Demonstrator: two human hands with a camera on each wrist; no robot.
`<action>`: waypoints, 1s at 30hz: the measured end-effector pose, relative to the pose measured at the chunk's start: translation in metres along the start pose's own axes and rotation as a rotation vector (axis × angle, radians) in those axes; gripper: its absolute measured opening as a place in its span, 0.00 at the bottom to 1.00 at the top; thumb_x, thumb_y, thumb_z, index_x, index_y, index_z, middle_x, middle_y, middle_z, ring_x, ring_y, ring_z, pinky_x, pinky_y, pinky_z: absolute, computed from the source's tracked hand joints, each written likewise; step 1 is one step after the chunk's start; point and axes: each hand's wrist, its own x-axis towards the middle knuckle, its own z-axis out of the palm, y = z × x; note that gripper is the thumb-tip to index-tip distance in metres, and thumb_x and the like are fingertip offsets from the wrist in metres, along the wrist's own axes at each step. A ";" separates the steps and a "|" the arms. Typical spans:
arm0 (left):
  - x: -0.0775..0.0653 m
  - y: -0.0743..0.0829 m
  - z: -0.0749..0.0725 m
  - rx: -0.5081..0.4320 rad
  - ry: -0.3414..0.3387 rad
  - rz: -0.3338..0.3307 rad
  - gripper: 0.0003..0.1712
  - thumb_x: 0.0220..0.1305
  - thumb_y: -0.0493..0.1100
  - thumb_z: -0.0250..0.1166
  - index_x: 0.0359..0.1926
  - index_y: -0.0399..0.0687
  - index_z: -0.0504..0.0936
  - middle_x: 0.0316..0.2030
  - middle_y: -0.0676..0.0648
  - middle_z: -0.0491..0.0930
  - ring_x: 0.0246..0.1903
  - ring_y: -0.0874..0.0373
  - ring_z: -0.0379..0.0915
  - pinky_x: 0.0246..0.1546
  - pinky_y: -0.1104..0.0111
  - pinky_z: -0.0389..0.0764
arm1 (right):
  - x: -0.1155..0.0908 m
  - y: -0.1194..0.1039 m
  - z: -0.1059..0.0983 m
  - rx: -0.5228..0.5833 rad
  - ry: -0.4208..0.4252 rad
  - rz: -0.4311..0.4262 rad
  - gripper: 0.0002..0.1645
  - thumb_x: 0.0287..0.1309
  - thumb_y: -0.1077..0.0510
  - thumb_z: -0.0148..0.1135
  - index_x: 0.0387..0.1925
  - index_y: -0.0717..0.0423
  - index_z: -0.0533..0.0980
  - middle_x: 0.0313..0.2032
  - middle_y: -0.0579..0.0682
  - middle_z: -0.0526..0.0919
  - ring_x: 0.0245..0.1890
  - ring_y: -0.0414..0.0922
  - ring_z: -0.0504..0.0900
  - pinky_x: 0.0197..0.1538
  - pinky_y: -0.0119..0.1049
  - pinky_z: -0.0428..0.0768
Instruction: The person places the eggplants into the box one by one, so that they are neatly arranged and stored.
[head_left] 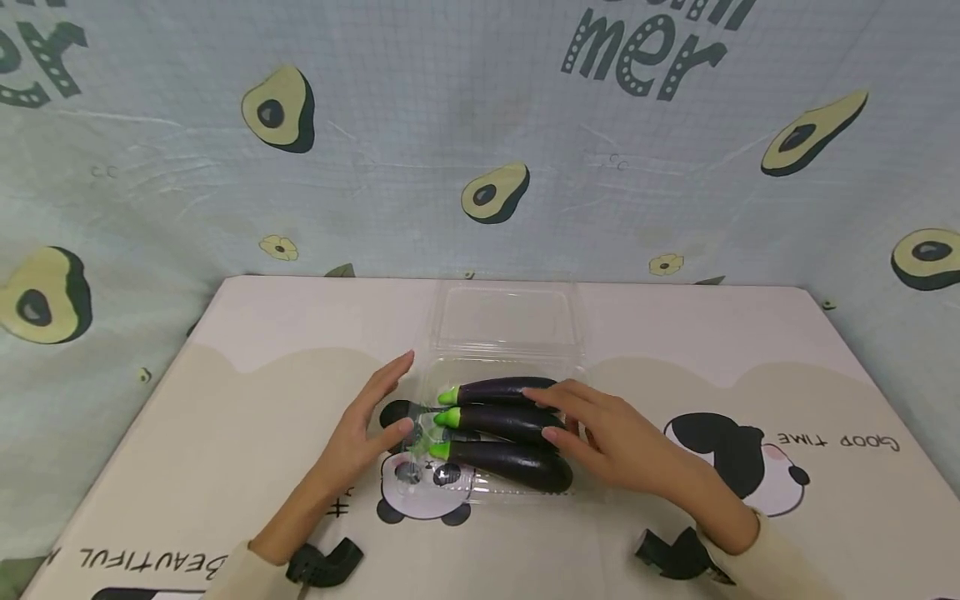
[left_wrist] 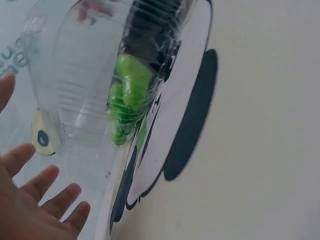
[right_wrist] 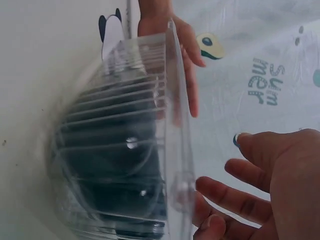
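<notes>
Three dark purple eggplants with green stem ends lie side by side in a clear plastic box: the far one (head_left: pixel 495 390), the middle one (head_left: pixel 498 422) and the near one (head_left: pixel 506 464). The box's hinged lid (head_left: pixel 506 321) is folded back, away from me. At the box's left side, my left hand (head_left: pixel 360 433) is spread beside the green stems (left_wrist: pixel 131 82), holding nothing. My right hand (head_left: pixel 615 429) hovers at the eggplants' right ends with loosely bent fingers. From the right wrist, that hand (right_wrist: pixel 272 185) appears beside the box's ribbed wall (right_wrist: pixel 115 115), gripping nothing.
A pale table mat (head_left: pixel 225 467) printed with animal faces and lettering covers the table. Behind it hangs a light curtain (head_left: pixel 405 100) with avocado prints. Black wrist bands (head_left: pixel 326 564) sit near both forearms.
</notes>
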 end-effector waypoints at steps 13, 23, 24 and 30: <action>0.039 0.018 -0.009 0.063 0.139 -0.129 0.35 0.64 0.38 0.61 0.71 0.49 0.61 0.68 0.44 0.60 0.66 0.48 0.57 0.63 0.48 0.60 | 0.007 0.034 -0.021 0.012 0.250 0.124 0.27 0.64 0.61 0.58 0.64 0.53 0.68 0.48 0.48 0.79 0.37 0.39 0.80 0.33 0.34 0.80; 0.065 0.017 -0.017 -0.025 0.174 -0.223 0.32 0.69 0.41 0.57 0.71 0.45 0.60 0.69 0.43 0.59 0.66 0.46 0.59 0.63 0.50 0.61 | 0.014 0.056 -0.033 0.092 0.347 0.351 0.23 0.70 0.56 0.52 0.63 0.57 0.69 0.48 0.55 0.80 0.33 0.49 0.82 0.30 0.31 0.78; 0.067 0.016 -0.018 -0.041 0.178 -0.233 0.32 0.69 0.42 0.57 0.71 0.45 0.60 0.69 0.43 0.60 0.65 0.46 0.59 0.63 0.50 0.62 | 0.015 0.057 -0.034 0.106 0.350 0.373 0.23 0.70 0.55 0.51 0.63 0.58 0.69 0.48 0.56 0.80 0.34 0.51 0.82 0.30 0.31 0.78; 0.077 0.008 -0.017 -0.125 0.193 -0.332 0.32 0.70 0.46 0.56 0.71 0.44 0.60 0.67 0.43 0.62 0.63 0.47 0.63 0.61 0.52 0.65 | 0.020 0.069 -0.035 0.172 0.325 0.508 0.28 0.71 0.46 0.48 0.65 0.56 0.67 0.52 0.58 0.77 0.37 0.55 0.81 0.33 0.36 0.79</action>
